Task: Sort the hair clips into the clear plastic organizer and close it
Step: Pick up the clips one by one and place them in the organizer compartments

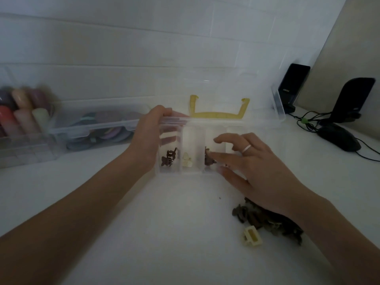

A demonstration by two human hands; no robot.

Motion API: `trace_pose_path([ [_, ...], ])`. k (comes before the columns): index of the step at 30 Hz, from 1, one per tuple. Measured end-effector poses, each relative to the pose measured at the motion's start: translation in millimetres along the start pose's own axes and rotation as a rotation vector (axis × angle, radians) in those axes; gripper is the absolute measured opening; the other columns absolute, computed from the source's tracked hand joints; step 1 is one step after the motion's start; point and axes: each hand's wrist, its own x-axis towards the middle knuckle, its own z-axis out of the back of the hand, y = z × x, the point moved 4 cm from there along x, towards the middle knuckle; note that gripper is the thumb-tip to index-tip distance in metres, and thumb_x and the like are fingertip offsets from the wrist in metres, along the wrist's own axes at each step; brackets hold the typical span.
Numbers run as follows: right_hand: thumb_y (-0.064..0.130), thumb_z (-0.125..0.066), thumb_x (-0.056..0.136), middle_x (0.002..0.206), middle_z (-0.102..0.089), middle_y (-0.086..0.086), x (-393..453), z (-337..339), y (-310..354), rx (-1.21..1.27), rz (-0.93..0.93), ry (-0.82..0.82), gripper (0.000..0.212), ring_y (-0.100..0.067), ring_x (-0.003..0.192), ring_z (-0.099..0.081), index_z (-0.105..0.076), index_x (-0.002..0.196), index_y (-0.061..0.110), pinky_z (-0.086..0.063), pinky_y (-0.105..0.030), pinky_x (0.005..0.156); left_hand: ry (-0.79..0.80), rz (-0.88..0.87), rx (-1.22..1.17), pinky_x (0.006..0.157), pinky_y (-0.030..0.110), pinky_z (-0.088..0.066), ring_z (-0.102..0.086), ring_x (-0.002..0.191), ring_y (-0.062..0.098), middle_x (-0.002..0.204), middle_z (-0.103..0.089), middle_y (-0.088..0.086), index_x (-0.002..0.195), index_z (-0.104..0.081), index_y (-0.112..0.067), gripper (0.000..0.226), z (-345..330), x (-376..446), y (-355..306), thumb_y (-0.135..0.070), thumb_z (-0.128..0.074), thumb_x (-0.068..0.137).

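The clear plastic organizer (193, 136) lies open on the white table, its lid tipped back with a yellow handle (218, 115). My left hand (148, 138) grips its left end. Dark brown clips (169, 158) sit in the leftmost compartment and a cream clip (186, 160) in the one beside it. My right hand (253, 161) hovers over the third compartment, fingers spread, fingertips touching a brown clip (208, 159) there. Whether it pinches that clip is unclear. A pile of brown and olive clips (267, 220) lies under my right wrist, with a cream clip (251, 236) beside it.
A clear box of coloured hair bands (98, 126) and a container of pastel rolls (22, 118) stand at the left. Two black speakers (292, 87) (351, 99), a black mouse (339, 138) and cables lie at the right. A white tiled wall is behind.
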Motion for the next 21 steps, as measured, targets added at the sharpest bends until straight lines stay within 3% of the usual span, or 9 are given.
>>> trace_pose_path([
  [2,0.036,-0.043,0.09,0.118,-0.054,0.01,0,12,0,0.05,-0.012,-0.055,0.031,-0.008,0.096,-0.046,-0.063,0.113,0.03,-0.042,-0.03,0.084,-0.005,0.001,0.0,0.084,0.037,-0.05,-0.061,0.086,0.019,0.079,-0.07,0.0,0.077,-0.066,-0.012,0.026,0,1,0,-0.026,-0.045,0.084],
  [4,0.042,-0.043,0.088,0.09,-0.059,0.02,-3,25,-1,0.104,-0.03,-0.054,0.023,0.001,0.077,-0.05,-0.063,0.096,0.035,-0.038,-0.025,0.079,-0.007,0.001,0.009,0.084,0.037,-0.05,-0.061,0.086,0.019,0.08,-0.069,0.0,0.08,-0.065,-0.011,0.026,0,1,0,-0.026,-0.045,0.085],
  [7,0.06,-0.045,0.08,0.059,-0.055,0.015,-7,33,1,0.122,-0.073,0.131,0.03,-0.005,0.066,-0.054,-0.056,0.071,0.034,-0.032,-0.011,0.072,-0.003,-0.002,0.011,0.082,0.036,-0.05,-0.061,0.086,0.018,0.081,-0.07,0.0,0.081,-0.065,-0.01,0.026,1,2,1,-0.027,-0.045,0.084],
  [9,0.071,-0.046,0.069,0.06,-0.057,0.015,-11,31,3,0.102,-0.145,0.302,0.04,0.002,0.075,-0.052,-0.055,0.071,0.032,-0.034,-0.009,0.063,0.002,0.001,0.005,0.081,0.035,-0.05,-0.06,0.086,0.019,0.081,-0.07,0.0,0.084,-0.065,-0.01,0.026,1,3,1,-0.028,-0.046,0.083],
  [11,0.075,-0.05,0.064,0.065,-0.058,0.02,-15,24,10,0.074,-0.15,0.432,0.045,0.001,0.066,-0.052,-0.054,0.077,0.033,-0.039,-0.015,0.059,0.007,0.009,0.003,0.079,0.034,-0.051,-0.06,0.087,0.019,0.081,-0.069,0.001,0.087,-0.064,-0.009,0.028,2,5,2,-0.03,-0.048,0.079],
  [13,0.071,-0.055,0.067,0.061,-0.054,0.014,-17,17,17,0.042,-0.125,0.512,0.041,0.001,0.062,-0.049,-0.052,0.08,0.033,-0.04,-0.019,0.057,0.017,0.014,0.001,0.077,0.033,-0.051,-0.06,0.087,0.019,0.081,-0.069,0.001,0.088,-0.064,-0.009,0.03,3,6,3,-0.032,-0.049,0.075],
  [17,0.053,-0.058,0.08,0.063,-0.054,0.011,-15,15,19,0.085,-0.099,0.503,0.026,-0.003,0.064,-0.05,-0.05,0.08,0.028,-0.04,-0.019,0.056,0.016,0.012,-0.005,0.074,0.032,-0.051,-0.061,0.086,0.019,0.081,-0.07,0.001,0.09,-0.063,-0.008,0.035,3,6,2,-0.034,-0.05,0.071],
  [21,0.047,-0.056,0.084,0.07,-0.057,0.009,-12,12,19,0.118,-0.076,0.471,0.023,-0.004,0.068,-0.052,-0.048,0.077,0.027,-0.045,-0.022,0.06,0.007,0.004,0.001,0.074,0.032,-0.052,-0.062,0.086,0.018,0.082,-0.07,0.002,0.087,-0.064,-0.009,0.031,3,6,2,-0.033,-0.05,0.072],
])
